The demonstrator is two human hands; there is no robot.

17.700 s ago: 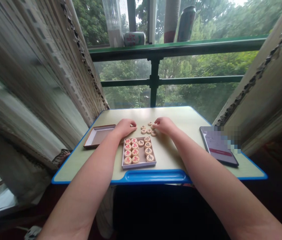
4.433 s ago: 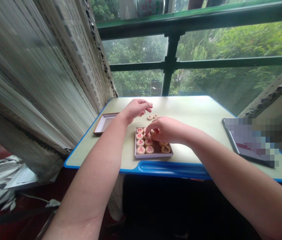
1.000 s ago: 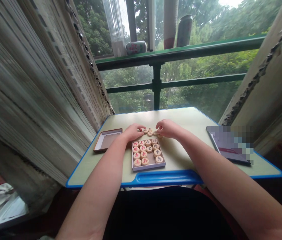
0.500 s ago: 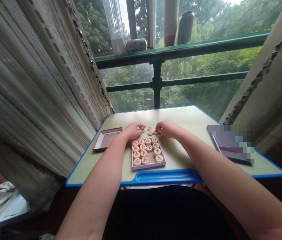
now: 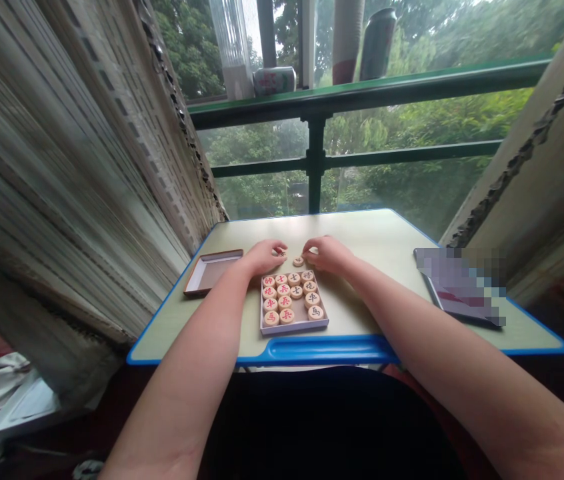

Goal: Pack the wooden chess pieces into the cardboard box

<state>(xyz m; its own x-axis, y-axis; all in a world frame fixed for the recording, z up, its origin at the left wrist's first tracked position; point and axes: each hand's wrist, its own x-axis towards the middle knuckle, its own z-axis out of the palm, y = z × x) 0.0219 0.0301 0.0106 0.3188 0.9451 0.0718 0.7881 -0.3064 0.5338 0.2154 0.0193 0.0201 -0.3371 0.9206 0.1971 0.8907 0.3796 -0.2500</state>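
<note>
A shallow white box (image 5: 294, 326) sits near the front of the small table (image 5: 387, 240) and holds several round wooden chess pieces (image 5: 289, 297) with red and black characters. Just behind the box lie a few loose pieces (image 5: 298, 261). My left hand (image 5: 263, 255) rests with curled fingers pinching a piece at the box's far left corner. My right hand (image 5: 325, 252) is curled over the loose pieces at the far right corner, fingertips pressed on one.
The box lid (image 5: 209, 271) lies open side up at the table's left. A dark tablet (image 5: 457, 290) lies at the right. Curtains hang on both sides. A green window rail (image 5: 362, 93) carries cans and cups. The blue table rim (image 5: 322, 350) has a groove at the front.
Both hands stay behind the box. The loose pile has shrunk since the oldest frame while the box has filled. My right hand has shifted slightly left over the loose pieces.
</note>
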